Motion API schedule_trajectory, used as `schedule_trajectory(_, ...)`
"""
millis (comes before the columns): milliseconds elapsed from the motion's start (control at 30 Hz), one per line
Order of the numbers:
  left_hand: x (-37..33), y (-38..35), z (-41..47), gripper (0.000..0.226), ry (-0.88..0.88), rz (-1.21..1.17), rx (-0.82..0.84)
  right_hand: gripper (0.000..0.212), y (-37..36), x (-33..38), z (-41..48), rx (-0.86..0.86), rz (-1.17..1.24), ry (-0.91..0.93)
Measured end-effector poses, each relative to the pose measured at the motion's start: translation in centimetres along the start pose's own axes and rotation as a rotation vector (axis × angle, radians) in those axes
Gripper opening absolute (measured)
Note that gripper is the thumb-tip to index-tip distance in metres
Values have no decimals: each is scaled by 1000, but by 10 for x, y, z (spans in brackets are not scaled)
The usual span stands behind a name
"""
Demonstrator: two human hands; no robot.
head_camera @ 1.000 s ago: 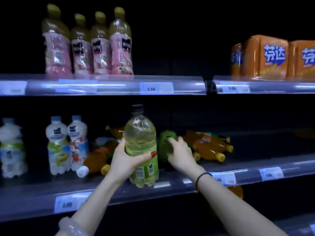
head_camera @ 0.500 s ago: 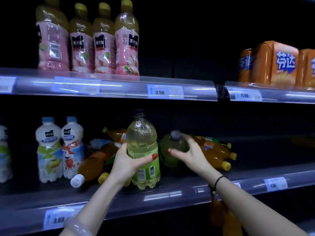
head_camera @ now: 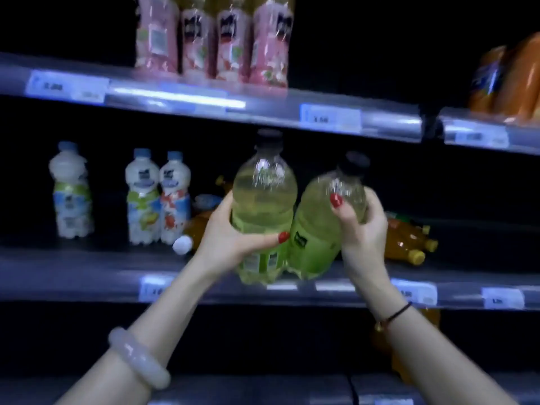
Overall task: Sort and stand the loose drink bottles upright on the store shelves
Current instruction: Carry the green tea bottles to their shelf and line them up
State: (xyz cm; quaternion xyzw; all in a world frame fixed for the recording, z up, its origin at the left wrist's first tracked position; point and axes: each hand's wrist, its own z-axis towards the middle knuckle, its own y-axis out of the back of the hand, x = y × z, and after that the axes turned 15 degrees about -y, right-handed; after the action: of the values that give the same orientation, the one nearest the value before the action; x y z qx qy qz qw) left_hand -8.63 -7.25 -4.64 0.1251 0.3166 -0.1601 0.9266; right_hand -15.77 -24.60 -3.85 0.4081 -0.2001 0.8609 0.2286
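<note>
Two green bottles (head_camera: 263,206), black caps | upright, tilted | left grip (head_camera: 230,238), right grip (head_camera: 362,229) each clasp one

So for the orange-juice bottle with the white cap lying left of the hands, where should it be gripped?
Around the amber body, coming from the front above the shelf lip: it lies on its side, white cap toward the aisle, and the cap alone offers little hold.

A pale bangle (head_camera: 139,358) circles my left forearm, and a thin black band (head_camera: 399,312) my right wrist. The price tags are blurred; the upper one (head_camera: 330,118) may read 3.50. Orange wrapped packs (head_camera: 508,80) stand at top right, their blue print too smeared to read.
</note>
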Motion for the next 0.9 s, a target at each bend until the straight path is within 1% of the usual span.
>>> schedule_trajectory(100, -17, 39, -27, 72, -7, 48, -15, 56, -37, 21, -21, 50, -39, -58)
schedule_trajectory(167, -29, 73, -51, 67, -4, 103, -35, 54, -66, 26, -41, 110, -53, -109)
schedule_trajectory(267, -40, 129, -92, 65, 18, 118, -64, 54, -117, 27, -85, 232, -51, -233)
schedule_trajectory(333, -41, 176, -124, 63, 59, 135, -64, 52, -158, 21, -122, 266, -47, -305)
schedule_trajectory(400, -38, 227, -159, 58, 129, 159, -67, 43, -203, 8, -162, 291, 5, -394)
schedule_trajectory(433, -33, 249, -174, 59, 165, 161, -65, 41, -221, 2, -180, 303, 31, -445)
schedule_trajectory(567, -14, 337, -234, 62, 305, 181, -13, 41, -294, -33, -257, 317, 75, -618)
schedule_trajectory(667, 10, 382, -261, 64, 410, 179, 18, 52, -330, -58, -297, 260, 25, -672)
schedule_trajectory(767, 38, 404, -284, 72, 499, 175, 59, 53, -353, -93, -326, 228, -40, -703)
schedule_trajectory(833, 62, 409, -300, 73, 539, 168, 74, 53, -358, -122, -340, 224, -85, -736)
schedule_trajectory(900, 91, 407, -315, 75, 581, 163, 104, 41, -358, -149, -353, 196, -126, -749)
